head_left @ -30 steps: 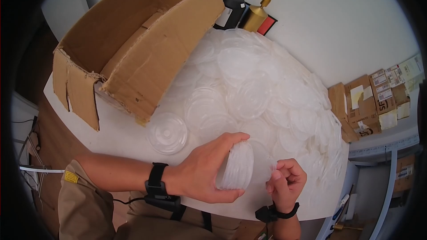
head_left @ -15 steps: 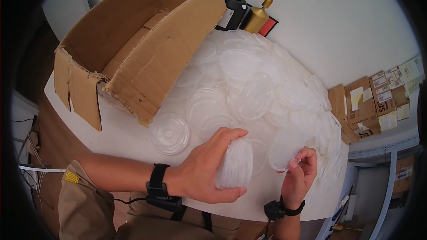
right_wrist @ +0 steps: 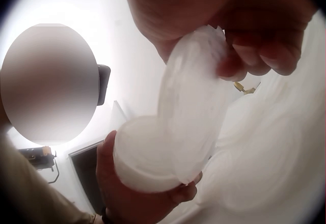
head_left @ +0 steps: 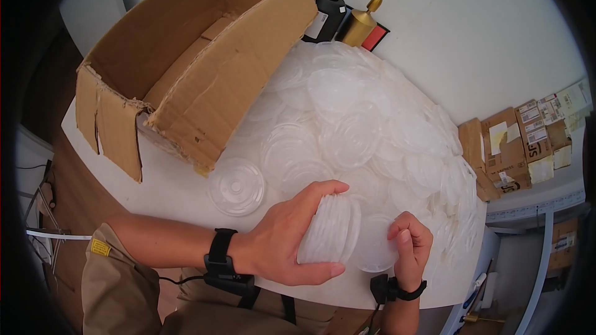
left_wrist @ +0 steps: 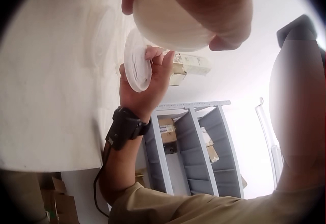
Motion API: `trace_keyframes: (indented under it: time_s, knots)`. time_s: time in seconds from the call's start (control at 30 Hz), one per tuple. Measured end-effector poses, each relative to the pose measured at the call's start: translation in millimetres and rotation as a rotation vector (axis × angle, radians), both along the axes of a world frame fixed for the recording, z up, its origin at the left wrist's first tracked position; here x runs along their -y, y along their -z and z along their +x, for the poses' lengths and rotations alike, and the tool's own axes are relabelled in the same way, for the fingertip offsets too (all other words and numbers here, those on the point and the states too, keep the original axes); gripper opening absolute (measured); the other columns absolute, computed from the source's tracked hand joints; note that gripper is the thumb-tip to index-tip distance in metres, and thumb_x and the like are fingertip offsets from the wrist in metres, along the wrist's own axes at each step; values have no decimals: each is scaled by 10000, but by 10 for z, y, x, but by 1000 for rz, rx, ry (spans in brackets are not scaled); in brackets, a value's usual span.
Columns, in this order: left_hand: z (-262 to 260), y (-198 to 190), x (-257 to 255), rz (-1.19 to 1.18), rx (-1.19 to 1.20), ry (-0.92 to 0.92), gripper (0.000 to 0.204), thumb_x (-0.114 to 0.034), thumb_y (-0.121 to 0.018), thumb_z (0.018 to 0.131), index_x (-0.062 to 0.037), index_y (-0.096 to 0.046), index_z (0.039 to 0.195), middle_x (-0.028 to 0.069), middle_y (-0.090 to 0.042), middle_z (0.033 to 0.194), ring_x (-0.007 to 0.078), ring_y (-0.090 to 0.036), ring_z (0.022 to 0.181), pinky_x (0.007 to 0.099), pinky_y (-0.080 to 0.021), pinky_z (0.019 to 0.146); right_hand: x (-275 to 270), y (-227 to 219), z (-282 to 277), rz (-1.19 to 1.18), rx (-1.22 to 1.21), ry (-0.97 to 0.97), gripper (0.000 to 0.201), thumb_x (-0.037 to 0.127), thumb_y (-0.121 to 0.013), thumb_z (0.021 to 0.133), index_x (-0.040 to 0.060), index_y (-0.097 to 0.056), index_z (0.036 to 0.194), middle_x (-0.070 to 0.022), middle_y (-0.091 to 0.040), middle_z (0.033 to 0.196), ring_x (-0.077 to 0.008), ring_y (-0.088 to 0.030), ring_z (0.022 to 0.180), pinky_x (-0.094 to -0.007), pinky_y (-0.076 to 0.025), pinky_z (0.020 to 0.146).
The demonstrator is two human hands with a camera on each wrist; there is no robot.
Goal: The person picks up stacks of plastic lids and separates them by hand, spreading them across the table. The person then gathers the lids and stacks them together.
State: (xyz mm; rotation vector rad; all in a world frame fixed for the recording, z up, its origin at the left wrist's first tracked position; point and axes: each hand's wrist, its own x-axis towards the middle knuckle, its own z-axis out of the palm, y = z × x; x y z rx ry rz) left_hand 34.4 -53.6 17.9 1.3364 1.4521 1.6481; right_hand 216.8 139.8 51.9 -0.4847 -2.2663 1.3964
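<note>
My left hand [head_left: 279,242] grips a thick stack of translucent plastic lids [head_left: 328,229], with thumb and fingers on opposite edges. The stack stands on its side, and its rightmost lids lean slightly apart. Just to the right, my right hand [head_left: 413,249] pinches a single round lid [head_left: 374,245] by its edge. In the right wrist view this lid [right_wrist: 191,99] overlaps the stack's face [right_wrist: 142,150]. The left wrist view shows it as a thin tilted disc [left_wrist: 136,63] below the stack [left_wrist: 170,20].
A big heap of loose lids [head_left: 372,111] covers much of the white table [head_left: 167,195]. One lid [head_left: 236,187] lies apart at the left. An open cardboard box [head_left: 211,87] stands at the back left. Behind the heap are a black container [head_left: 326,15] and a gold one [head_left: 359,26].
My right hand first moved right, away from the stack, with a lid, then came slightly back left as the lid turned lower. The left hand's stack has fanned a little at its right side.
</note>
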Motion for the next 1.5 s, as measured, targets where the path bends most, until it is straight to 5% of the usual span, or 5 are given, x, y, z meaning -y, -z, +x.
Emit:
trace_keyframes:
  time_s: [0.07, 0.13, 0.4, 0.73, 1.5]
  knots:
    - [10, 19, 12, 8, 11, 2, 918, -323, -810, 753, 0, -321, 1459, 228, -555, 1227, 365, -605, 1089, 403, -492, 927, -6, -9, -10, 34, 65, -62, 294, 226, -635, 953, 13, -558, 765, -27, -547, 724, -133, -482, 665, -276, -370, 603]
    - [17, 23, 19, -15, 128, 45, 980, -260, -837, 718, -2, -298, 1494, 121, -529, 1257, 209, -540, 1123, 332, -434, 969, -39, 3, -3, 71, 122, -121, 326, 242, -647, 956, 11, -549, 747, -31, -541, 712, -139, -477, 647, -277, -367, 599]
    - [-1, 41, 5, 58, 115, 19, 964, -258, -842, 724, -4, -307, 1484, 137, -509, 1313, 210, -536, 1165, 345, -435, 990, 193, -45, -151, -190, -77, 95, 507, 260, -711, 907, -53, -613, 1294, -113, -722, 928, -175, -721, 872, -268, -556, 704]
    - [68, 62, -60, -89, -154, -6, 902, -306, -875, 735, -59, -365, 1437, 169, -604, 1158, 314, -651, 1002, 379, -521, 838, 126, 87, 3, -100, -59, -400, 217, 90, -824, 790, 10, -701, 950, -75, -683, 763, -156, -654, 675, -260, -491, 608]
    - [54, 54, -39, -101, -60, 182, 921, -319, -866, 742, -36, -349, 1450, 198, -579, 1238, 364, -644, 1064, 413, -514, 896, 235, 94, 20, -574, 9, -415, 55, -37, -691, 859, -28, -653, 897, -92, -672, 838, -187, -603, 748, -314, -462, 719]
